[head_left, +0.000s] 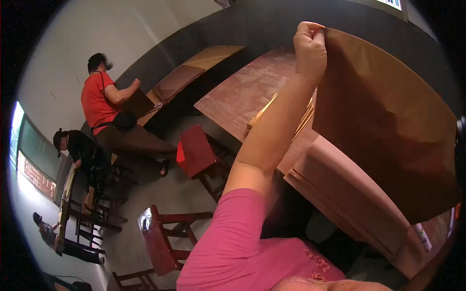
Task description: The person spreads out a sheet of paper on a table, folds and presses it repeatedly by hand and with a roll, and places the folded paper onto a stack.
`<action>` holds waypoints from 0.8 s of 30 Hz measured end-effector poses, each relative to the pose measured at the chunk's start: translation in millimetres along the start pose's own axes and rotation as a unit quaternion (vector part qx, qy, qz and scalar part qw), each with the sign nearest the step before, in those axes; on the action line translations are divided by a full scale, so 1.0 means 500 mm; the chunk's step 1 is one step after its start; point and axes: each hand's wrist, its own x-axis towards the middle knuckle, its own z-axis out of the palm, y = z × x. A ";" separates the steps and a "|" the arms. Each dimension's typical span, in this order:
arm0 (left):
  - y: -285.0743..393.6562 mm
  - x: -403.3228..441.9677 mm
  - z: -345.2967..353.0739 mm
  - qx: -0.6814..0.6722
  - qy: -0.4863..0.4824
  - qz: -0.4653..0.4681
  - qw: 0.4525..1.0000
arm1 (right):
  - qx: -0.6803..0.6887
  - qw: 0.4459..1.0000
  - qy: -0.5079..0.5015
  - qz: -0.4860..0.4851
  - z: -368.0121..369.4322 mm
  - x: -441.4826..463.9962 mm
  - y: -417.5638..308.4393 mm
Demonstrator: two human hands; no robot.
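Note:
My left hand (310,43) is raised at the end of my outstretched arm. Its fingers and thumb pinch the upper corner of a large brown paper sheet (388,116). The sheet hangs from that corner and spreads to the right edge of the view, with creases and shadow across it. Below it, a stack of brown sheets (349,189) lies along the near side of the table. Folded yellowish-brown paper pieces (264,114) rest behind my forearm, partly hidden by it. My right hand is out of view.
A reddish wooden table (247,92) stands ahead. Red wooden stools (196,150) are at left. A person in a red shirt (99,99) works at a bench (179,77); two more people (85,155) are at far-left tables. A printed white cylinder (422,236) lies at lower right.

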 end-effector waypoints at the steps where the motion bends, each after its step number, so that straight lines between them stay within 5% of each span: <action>1: -0.001 0.003 -0.001 -0.002 0.010 -0.005 1.000 | -0.003 1.000 0.000 0.003 0.003 0.005 -0.001; 11: -0.025 0.023 -0.004 -0.003 0.041 0.022 0.999 | -0.005 1.000 0.002 0.001 0.014 0.037 0.005; 17: -0.161 0.060 0.021 0.057 0.036 -0.080 0.994 | -0.009 1.000 0.005 -0.005 0.038 0.071 0.029; 22: -0.325 0.109 0.090 0.161 -0.014 -0.034 0.986 | -0.019 0.999 0.038 -0.010 0.054 0.198 0.030; 24: -0.288 0.114 0.117 0.010 -0.012 -0.137 0.990 | -0.014 0.998 0.037 -0.049 0.036 0.263 0.042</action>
